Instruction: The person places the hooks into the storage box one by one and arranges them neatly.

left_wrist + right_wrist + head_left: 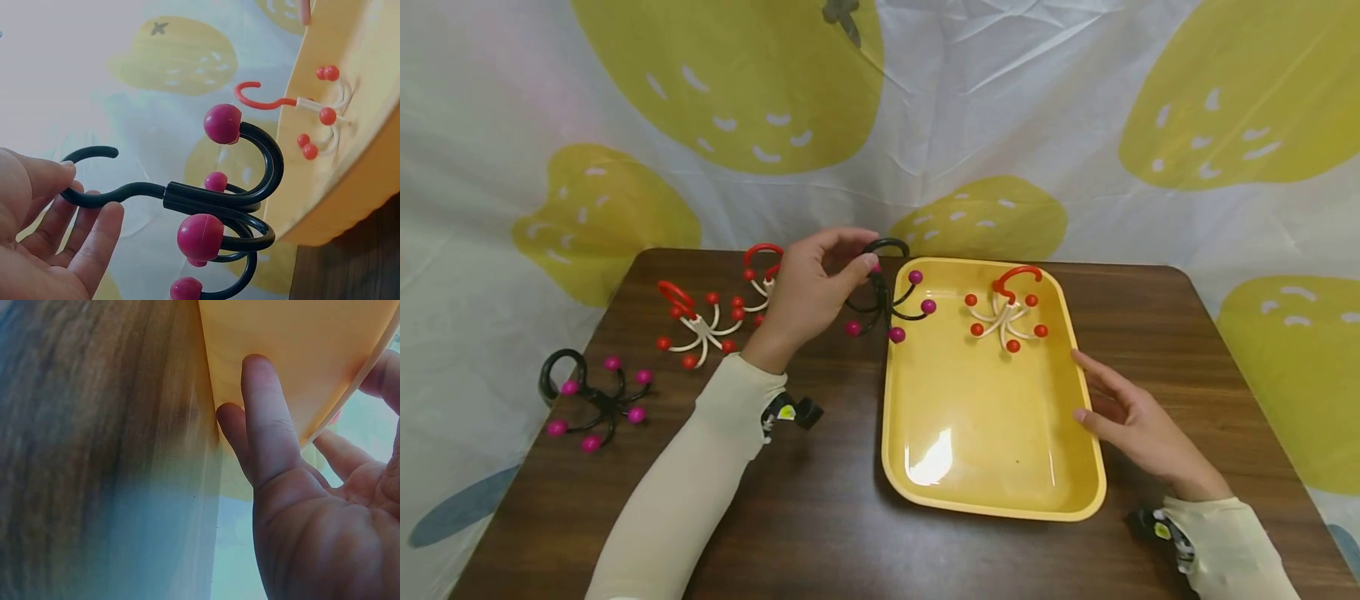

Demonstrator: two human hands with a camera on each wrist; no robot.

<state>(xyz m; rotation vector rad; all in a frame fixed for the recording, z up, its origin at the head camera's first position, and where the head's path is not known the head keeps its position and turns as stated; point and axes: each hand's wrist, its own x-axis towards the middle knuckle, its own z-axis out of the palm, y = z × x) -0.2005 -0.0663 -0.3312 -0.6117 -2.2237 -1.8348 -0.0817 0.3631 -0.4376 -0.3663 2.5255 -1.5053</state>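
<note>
My left hand (808,292) pinches the hook end of a black rotating hanger (219,197) with magenta ball tips. In the head view this hanger hangs upright over the upper left rim of a yellow tray (985,433). The left wrist view shows the thumb and fingers around its curved hook. A white hanger with a red hook and red balls (1006,321) stands inside the tray's far part. My right hand (1138,425) holds the tray's right side, thumb at the rim and fingers against the outer wall (294,356).
To the left on the brown wooden table (827,500) lie a black hanger with magenta balls (602,404) and a white-and-red hanger (702,329). Another white-and-red hanger (763,287) is partly behind my left hand. A curtain with yellow fruit shapes (737,92) hangs behind the table.
</note>
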